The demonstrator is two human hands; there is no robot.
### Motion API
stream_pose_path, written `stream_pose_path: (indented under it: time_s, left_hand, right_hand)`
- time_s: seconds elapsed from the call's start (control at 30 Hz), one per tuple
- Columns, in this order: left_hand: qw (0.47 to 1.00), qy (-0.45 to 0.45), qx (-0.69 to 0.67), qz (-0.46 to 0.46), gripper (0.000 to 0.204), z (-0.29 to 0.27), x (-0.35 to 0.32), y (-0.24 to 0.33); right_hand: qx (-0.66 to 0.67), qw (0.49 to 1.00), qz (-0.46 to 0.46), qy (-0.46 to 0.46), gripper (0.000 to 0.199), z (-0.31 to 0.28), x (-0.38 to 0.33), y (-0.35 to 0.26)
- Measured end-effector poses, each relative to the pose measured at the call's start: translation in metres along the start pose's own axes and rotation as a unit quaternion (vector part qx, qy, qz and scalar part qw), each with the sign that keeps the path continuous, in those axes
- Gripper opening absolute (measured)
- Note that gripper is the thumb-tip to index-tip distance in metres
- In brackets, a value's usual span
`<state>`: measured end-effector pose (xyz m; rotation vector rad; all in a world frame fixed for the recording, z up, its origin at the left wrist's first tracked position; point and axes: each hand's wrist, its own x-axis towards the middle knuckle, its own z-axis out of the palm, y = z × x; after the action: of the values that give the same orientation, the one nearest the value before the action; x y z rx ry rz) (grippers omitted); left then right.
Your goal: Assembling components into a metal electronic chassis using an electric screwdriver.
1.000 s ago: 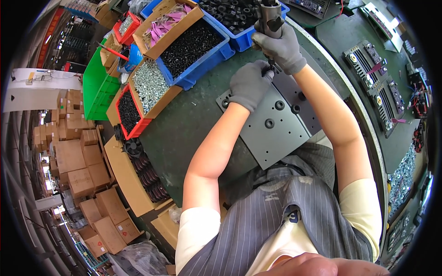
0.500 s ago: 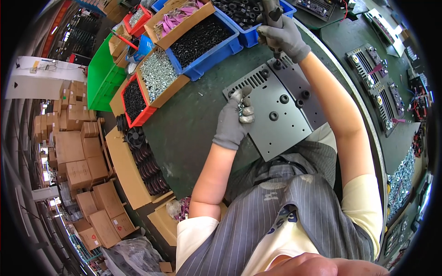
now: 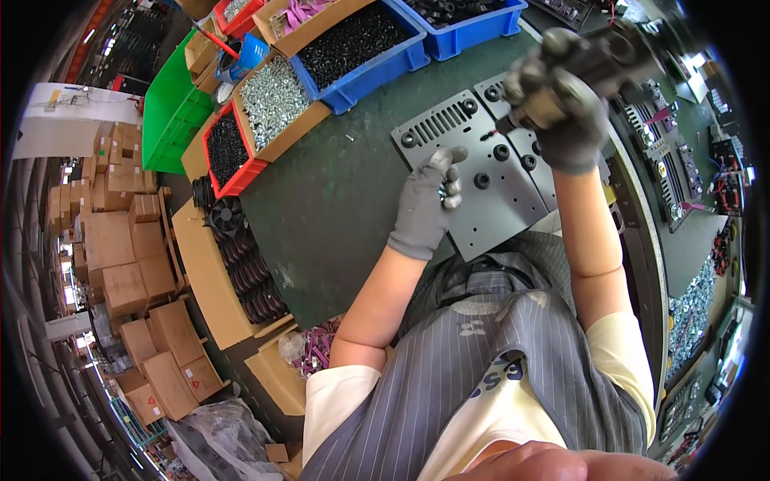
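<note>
A dark grey metal plate [image 3: 513,210] with slots and holes lies on the green table in front of me. Beside it on the right is a second grey plate [image 3: 548,178], partly covered by my right arm. Several round black rubber feet [image 3: 482,181] sit on both. My left hand [image 3: 425,204], in a grey glove, is closed over the left plate, with small shiny screws [image 3: 443,192] showing between its fingers. My gloved right hand [image 3: 565,112] grips a power screwdriver [image 3: 605,52], tilted and blurred, its bit end near the plates' upper part.
Beyond the plates stand two blue bins [image 3: 345,98] of black parts, a cardboard box [image 3: 298,128] of silver screws and a red bin [image 3: 241,183] of black screws. A green crate [image 3: 172,120] and a fan [image 3: 225,215] are at left. Circuit-board assemblies [image 3: 670,168] lie at right.
My right hand has moved right and nearer, tilting the screwdriver from upright and taking it off the foot at the plates' far edge. My left hand has shifted slightly right, still closed on screws.
</note>
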<state>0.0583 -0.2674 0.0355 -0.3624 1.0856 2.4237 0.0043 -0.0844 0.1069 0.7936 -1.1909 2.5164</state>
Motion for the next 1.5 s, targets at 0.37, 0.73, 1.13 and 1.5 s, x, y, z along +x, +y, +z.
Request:
stream_pose_path:
  time_s: [0.37, 0.73, 1.13, 1.5]
  left_hand:
    - [0.974, -0.147, -0.133, -0.109, 0.024, 0.019, 0.001, -0.014]
    - [0.967, -0.185, -0.101, -0.141, 0.026, 0.039, 0.003, -0.022]
    - [0.949, -0.217, -0.097, -0.208, 0.029, 0.07, 0.01, -0.032]
    - [0.951, -0.196, -0.078, -0.227, 0.027, 0.077, 0.011, -0.041]
  right_hand:
    - [0.082, 0.995, -0.056, -0.007, 0.041, -0.001, -0.042, -0.027]
    - [0.121, 0.989, -0.073, -0.038, 0.037, -0.019, -0.051, -0.044]
    - [0.102, 0.984, -0.128, 0.063, 0.043, -0.045, -0.067, -0.074]
    - [0.039, 0.988, -0.144, -0.043, 0.03, -0.044, -0.069, -0.082]
